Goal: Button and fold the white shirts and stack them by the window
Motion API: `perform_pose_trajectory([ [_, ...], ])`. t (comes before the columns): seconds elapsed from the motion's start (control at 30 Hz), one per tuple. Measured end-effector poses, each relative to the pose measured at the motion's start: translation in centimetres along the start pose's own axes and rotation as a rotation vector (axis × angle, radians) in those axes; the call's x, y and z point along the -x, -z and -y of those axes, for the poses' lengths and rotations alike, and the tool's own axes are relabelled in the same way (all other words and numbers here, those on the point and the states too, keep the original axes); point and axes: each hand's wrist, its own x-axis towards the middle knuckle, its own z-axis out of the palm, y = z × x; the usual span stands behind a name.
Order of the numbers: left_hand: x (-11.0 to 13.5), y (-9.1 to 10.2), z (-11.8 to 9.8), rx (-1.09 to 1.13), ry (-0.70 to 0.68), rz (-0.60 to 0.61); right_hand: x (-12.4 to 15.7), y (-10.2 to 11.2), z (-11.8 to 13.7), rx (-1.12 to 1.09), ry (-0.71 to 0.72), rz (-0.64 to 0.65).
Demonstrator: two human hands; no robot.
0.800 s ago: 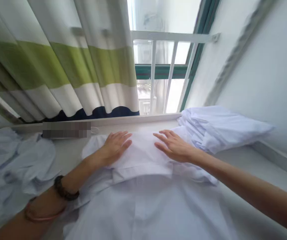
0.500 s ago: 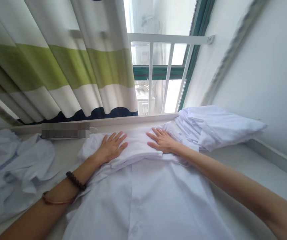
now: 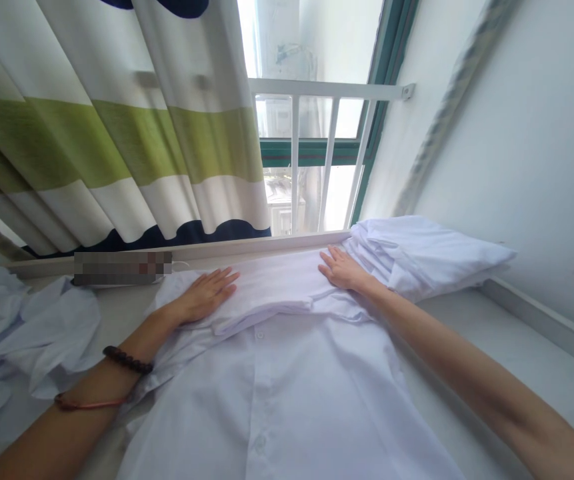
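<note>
A white button-up shirt lies front up on a pale surface, its button line running toward me. The far end of the shirt is folded back into a flat band. My left hand lies flat on the left part of that band, fingers stretched out. My right hand presses flat on the band's right end, fingers spread, right beside a stack of folded white shirts. Neither hand grips anything.
Crumpled pale blue-white garments lie heaped at the left. A striped green, white and navy curtain hangs over the window sill. White window bars stand behind. A white wall closes the right side.
Both hands have slid outward along the folded band, the left to the left and the right toward the stack. The view has tilted slightly, showing more of the shirt.
</note>
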Motion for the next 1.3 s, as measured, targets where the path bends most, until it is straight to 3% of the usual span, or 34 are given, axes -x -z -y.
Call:
perform_pose_trajectory([
  [0.07,0.5,1.4,-1.6,0.06,0.009,0.038,0.6,1.4,1.4,-0.011,0.03,-0.017],
  [0.13,1.6,2.6,-3.9,0.117,-0.106,0.033,1.8,3.0,3.0,-0.096,0.1,-0.009],
  [0.23,4.2,3.2,-7.2,0.077,-0.332,0.128,4.7,5.3,5.1,-0.294,0.287,0.2],
  [0.37,6.7,2.9,-9.2,-0.091,-0.342,-0.101,8.4,7.3,6.4,-0.258,0.47,0.385],
  [0.47,7.0,3.0,-9.1,-0.156,-0.363,-0.262,9.5,7.6,7.2,-0.144,0.486,0.259],
  [0.53,6.7,3.2,-8.8,-0.149,-0.373,-0.246,9.3,7.2,7.6,-0.091,0.492,0.159],
  [0.63,5.9,3.7,-8.0,-0.035,-0.284,-0.144,8.4,6.3,7.9,-0.069,0.557,0.129],
  [0.73,5.2,4.0,-6.7,0.131,-0.19,-0.216,7.6,5.6,7.3,-0.165,0.562,0.079],
  [0.83,5.0,4.2,-5.6,0.196,-0.27,-0.322,7.1,5.6,6.4,-0.319,0.533,-0.028],
  [0.97,5.6,4.4,-5.6,0.031,-0.438,-0.254,7.3,6.0,6.0,-0.254,0.623,-0.061],
  [1.17,5.6,3.9,-6.0,-0.199,-0.414,-0.145,7.6,5.7,6.4,-0.025,0.683,-0.054],
  [1.3,5.3,4.1,-6.0,-0.253,-0.386,-0.112,7.3,5.4,6.3,0.051,0.689,-0.121],
])
